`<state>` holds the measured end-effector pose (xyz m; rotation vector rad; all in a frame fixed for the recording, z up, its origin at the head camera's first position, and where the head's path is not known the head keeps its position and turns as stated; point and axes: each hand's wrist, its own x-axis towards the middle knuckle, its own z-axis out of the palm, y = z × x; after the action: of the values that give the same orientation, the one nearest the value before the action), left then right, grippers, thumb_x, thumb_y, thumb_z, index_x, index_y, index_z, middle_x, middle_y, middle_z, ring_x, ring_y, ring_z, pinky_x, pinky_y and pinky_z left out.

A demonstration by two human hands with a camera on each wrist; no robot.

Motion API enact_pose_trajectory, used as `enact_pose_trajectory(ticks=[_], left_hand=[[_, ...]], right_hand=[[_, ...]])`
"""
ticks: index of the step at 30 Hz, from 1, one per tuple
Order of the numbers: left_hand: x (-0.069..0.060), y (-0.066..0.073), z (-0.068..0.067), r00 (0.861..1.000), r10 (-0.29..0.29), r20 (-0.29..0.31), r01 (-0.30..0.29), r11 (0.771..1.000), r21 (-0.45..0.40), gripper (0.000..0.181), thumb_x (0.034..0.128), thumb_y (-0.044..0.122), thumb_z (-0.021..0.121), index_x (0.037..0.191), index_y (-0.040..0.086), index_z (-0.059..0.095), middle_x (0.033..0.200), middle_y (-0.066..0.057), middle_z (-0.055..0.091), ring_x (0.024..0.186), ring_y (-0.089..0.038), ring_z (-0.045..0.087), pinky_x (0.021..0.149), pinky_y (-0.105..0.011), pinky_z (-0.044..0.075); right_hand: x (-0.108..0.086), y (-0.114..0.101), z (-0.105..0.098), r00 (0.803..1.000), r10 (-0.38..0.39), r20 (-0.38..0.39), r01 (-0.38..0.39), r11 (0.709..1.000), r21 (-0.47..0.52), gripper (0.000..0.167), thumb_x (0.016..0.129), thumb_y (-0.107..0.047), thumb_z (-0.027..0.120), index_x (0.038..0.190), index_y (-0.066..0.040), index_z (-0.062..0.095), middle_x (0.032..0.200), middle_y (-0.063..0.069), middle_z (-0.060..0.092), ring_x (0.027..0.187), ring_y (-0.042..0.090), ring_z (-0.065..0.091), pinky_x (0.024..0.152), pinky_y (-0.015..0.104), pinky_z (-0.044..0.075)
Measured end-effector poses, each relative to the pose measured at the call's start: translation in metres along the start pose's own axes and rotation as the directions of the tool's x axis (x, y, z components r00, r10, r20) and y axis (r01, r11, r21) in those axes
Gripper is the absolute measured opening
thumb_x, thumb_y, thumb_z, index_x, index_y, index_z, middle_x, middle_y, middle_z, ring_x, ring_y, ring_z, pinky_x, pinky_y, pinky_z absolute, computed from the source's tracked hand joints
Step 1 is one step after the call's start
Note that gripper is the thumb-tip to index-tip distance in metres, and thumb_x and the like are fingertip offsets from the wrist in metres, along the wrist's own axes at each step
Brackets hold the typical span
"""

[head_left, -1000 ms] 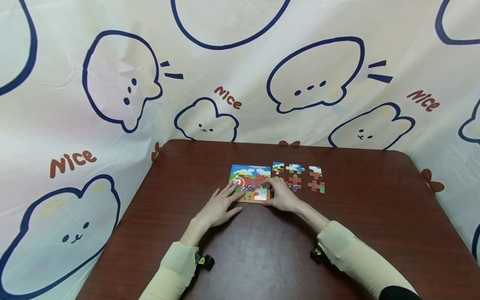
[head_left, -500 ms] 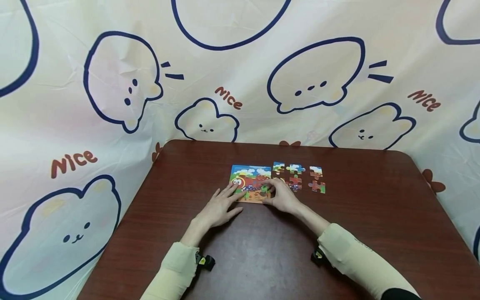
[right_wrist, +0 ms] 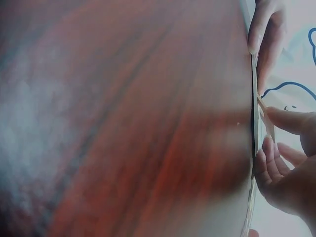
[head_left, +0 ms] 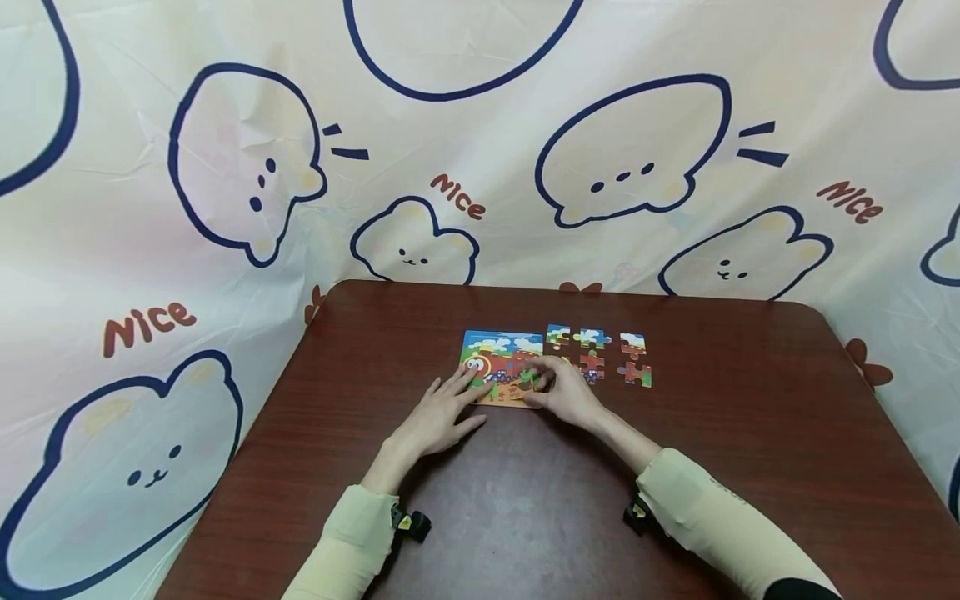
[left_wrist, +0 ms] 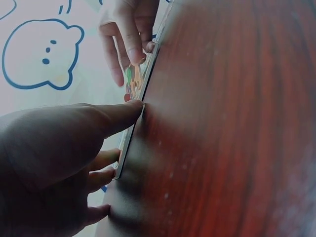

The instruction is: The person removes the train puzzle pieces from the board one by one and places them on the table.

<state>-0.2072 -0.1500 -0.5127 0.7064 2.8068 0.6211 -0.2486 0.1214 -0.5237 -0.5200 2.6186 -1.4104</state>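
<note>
A colourful jigsaw puzzle board [head_left: 504,340] lies flat on the table. My left hand [head_left: 435,418] rests with spread, fairly straight fingers on its lower left part, the thumb touching the front edge in the left wrist view. At the board's lower right, my right hand [head_left: 567,394] pinches a jigsaw piece between thumb and fingers. That orange and green piece [left_wrist: 137,78] stands tilted up from the board in the left wrist view. Seen from the right wrist, the piece [right_wrist: 268,123] is nearly edge-on. My right hand hides part of the board's right side.
Right of the board lie several loose jigsaw pieces, among them a sky piece [head_left: 592,337], a red piece [head_left: 591,365] and a red and green piece [head_left: 637,375]. A patterned cloth [head_left: 495,142] hangs behind the brown table [head_left: 525,517].
A pale patch at the board's lower right, seen a second ago, has given way to orange and green picture. My right thumb has shifted slightly inward; the left hand stays put.
</note>
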Motion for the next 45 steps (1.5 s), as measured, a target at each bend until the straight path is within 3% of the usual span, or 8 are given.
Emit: enact_pose_trajectory(ticks=[6,11,20,34,39,45], left_hand=[[-0.0004,-0.0001,0.0003,1.000,-0.001,-0.003,0.001,1.000,-0.005,0.058,0.1122,0.034,0.065,0.167,0.022,0.051,0.181,-0.017,0.032,0.172,-0.037,0.022,0.136,-0.071,0.021],[-0.0005,-0.0001,0.0002,1.000,-0.004,-0.005,0.004,1.000,-0.007,0.057,0.1121,0.034,0.065,0.166,0.022,0.052,0.181,-0.017,0.032,0.172,-0.037,0.023,0.136,-0.071,0.022],[-0.0002,0.0006,-0.0008,1.000,-0.001,-0.001,0.001,1.000,-0.017,0.057,0.1123,0.034,0.065,0.167,0.022,0.051,0.181,-0.017,0.032,0.172,-0.037,0.022,0.136,-0.071,0.021],[-0.0007,-0.0004,0.0000,1.000,-0.001,0.000,0.001,1.000,-0.012,0.058,0.1123,0.034,0.065,0.167,0.022,0.051,0.181,-0.017,0.032,0.173,-0.036,0.021,0.136,-0.071,0.021],[-0.0007,-0.0005,-0.0001,1.000,0.002,-0.002,-0.002,1.000,-0.013,0.057,0.1124,0.034,0.065,0.167,0.022,0.051,0.181,-0.017,0.032,0.172,-0.037,0.022,0.136,-0.071,0.021],[-0.0006,-0.0009,0.0002,1.000,0.008,-0.004,-0.008,1.000,-0.010,0.057,0.1126,0.035,0.064,0.167,0.022,0.051,0.181,-0.016,0.032,0.172,-0.037,0.022,0.136,-0.071,0.021]], right_hand=[[0.0030,0.0040,-0.0001,0.998,0.026,0.058,-0.031,0.996,0.087,0.055,0.096,-0.005,0.084,0.147,0.005,0.065,0.119,0.022,0.069,0.091,0.018,0.068,0.075,0.024,0.056],[0.0047,0.0042,0.0000,0.997,0.014,0.071,-0.021,0.995,0.096,0.051,0.097,-0.004,0.083,0.145,0.005,0.067,0.116,0.022,0.069,0.092,0.018,0.068,0.075,0.025,0.056],[0.0064,0.0015,-0.0009,0.995,-0.015,0.099,0.006,0.996,0.090,0.061,0.096,0.000,0.081,0.153,0.006,0.059,0.111,0.021,0.076,0.086,0.014,0.070,0.076,0.025,0.058],[0.0097,0.0000,-0.0016,0.993,0.057,0.102,-0.069,0.991,0.114,0.052,0.097,-0.006,0.083,0.146,0.004,0.066,0.109,0.021,0.079,0.085,0.016,0.072,0.067,0.026,0.054],[0.0093,-0.0005,-0.0021,0.994,0.052,0.094,-0.064,0.990,0.127,0.046,0.097,-0.005,0.084,0.140,0.004,0.071,0.107,0.021,0.081,0.084,0.014,0.072,0.065,0.025,0.051],[0.0037,-0.0003,-0.0086,0.996,0.049,0.070,-0.060,0.983,0.171,0.042,0.095,-0.003,0.084,0.135,0.002,0.073,0.103,0.018,0.083,0.088,0.012,0.073,0.070,0.025,0.053]])
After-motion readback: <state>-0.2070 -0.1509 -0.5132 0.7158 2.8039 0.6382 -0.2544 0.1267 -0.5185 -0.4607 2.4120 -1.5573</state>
